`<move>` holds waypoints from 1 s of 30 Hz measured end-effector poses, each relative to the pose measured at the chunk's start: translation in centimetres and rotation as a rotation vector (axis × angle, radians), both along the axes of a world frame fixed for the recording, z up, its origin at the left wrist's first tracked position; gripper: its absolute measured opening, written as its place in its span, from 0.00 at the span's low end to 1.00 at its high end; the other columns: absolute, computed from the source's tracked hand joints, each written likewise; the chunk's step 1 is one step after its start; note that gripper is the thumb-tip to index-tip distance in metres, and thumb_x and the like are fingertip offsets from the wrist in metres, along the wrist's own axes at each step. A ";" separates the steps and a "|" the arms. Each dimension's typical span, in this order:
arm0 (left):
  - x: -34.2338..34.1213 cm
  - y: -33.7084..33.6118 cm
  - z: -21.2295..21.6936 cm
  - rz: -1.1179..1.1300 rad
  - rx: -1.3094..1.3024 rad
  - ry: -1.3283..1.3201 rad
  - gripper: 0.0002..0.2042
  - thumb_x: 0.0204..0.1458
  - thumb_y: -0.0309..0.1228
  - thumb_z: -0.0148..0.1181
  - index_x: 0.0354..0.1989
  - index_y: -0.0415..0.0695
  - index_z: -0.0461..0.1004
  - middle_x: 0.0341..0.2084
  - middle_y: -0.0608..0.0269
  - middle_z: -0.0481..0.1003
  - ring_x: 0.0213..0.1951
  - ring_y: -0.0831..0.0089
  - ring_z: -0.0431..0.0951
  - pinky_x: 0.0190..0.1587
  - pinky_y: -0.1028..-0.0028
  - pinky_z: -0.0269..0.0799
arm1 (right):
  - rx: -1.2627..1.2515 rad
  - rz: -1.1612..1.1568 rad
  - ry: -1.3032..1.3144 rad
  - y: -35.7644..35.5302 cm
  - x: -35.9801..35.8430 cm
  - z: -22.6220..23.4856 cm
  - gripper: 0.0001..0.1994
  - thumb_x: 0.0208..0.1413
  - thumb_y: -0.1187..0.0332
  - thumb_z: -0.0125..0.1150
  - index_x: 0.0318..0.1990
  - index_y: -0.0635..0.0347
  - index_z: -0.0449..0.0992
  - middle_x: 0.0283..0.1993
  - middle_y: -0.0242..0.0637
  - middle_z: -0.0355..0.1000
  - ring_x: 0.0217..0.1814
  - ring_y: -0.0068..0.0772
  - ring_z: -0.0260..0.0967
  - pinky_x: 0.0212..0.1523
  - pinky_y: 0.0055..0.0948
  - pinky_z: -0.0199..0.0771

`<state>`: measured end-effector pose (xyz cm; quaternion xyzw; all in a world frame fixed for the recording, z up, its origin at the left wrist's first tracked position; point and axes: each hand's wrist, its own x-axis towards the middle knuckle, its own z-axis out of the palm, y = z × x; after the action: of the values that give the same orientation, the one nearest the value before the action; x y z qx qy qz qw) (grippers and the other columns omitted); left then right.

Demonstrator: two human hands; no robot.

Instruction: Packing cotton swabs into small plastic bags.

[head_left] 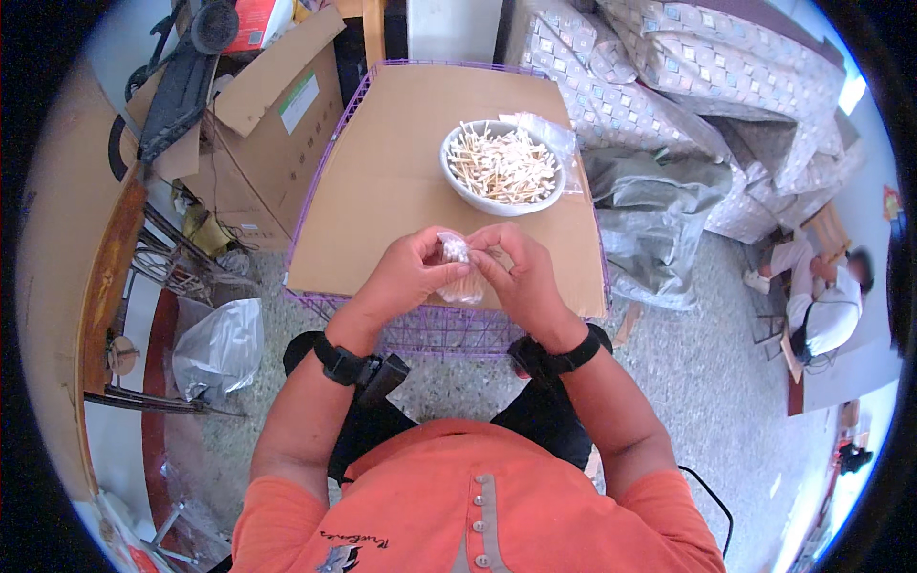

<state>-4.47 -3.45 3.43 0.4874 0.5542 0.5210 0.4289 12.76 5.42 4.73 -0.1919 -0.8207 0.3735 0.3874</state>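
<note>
Between my two hands is a small clear plastic bag of cotton swabs (461, 284), held above the near edge of a cardboard sheet (382, 162). My left hand (417, 271) grips the bag's left side, thumb and fingers closed on it. With thumb and forefinger pinched, my right hand (516, 271) holds the bag's upper right edge. White swab tips show near the top of the bag. Farther off, a pale bowl (503, 206) is heaped with loose cotton swabs (501, 164). Clear plastic bags (549, 134) lie against the bowl's far right side.
The cardboard rests on a purple wire crate (444, 334). A large cardboard box (253, 162) stands to the left, a silvery plastic bag (220, 349) below it. Covered, patterned bundles (688, 67) and grey plastic sheeting (654, 220) lie right. Another person (829, 306) sits far right.
</note>
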 end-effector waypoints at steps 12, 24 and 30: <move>0.8 -1.6 1.5 0.051 0.298 0.224 0.18 0.50 0.22 0.62 0.50 0.41 0.70 0.44 0.65 0.75 0.48 0.76 0.73 0.53 0.75 0.68 | -0.015 0.051 0.034 -0.4 1.5 1.7 0.09 0.51 0.78 0.64 0.40 0.62 0.76 0.41 0.38 0.73 0.43 0.31 0.72 0.44 0.28 0.73; 1.0 -1.5 -0.5 0.102 0.276 0.231 0.17 0.52 0.28 0.63 0.51 0.40 0.74 0.42 0.58 0.78 0.45 0.72 0.78 0.49 0.73 0.71 | -0.289 0.067 0.136 0.2 1.0 -1.0 0.02 0.56 0.76 0.62 0.36 0.62 0.76 0.40 0.32 0.72 0.41 0.20 0.69 0.39 0.20 0.72; 0.9 -0.9 0.7 0.201 0.245 0.183 0.11 0.54 0.27 0.62 0.44 0.40 0.78 0.40 0.59 0.80 0.43 0.72 0.79 0.48 0.74 0.72 | -0.164 0.046 0.169 0.5 0.7 -0.2 0.03 0.55 0.77 0.62 0.37 0.61 0.76 0.39 0.33 0.73 0.42 0.23 0.71 0.40 0.22 0.73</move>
<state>-3.61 -4.37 4.13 0.5234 0.5693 0.5783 0.2600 13.45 5.94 4.52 -0.1720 -0.7561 0.4629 0.4295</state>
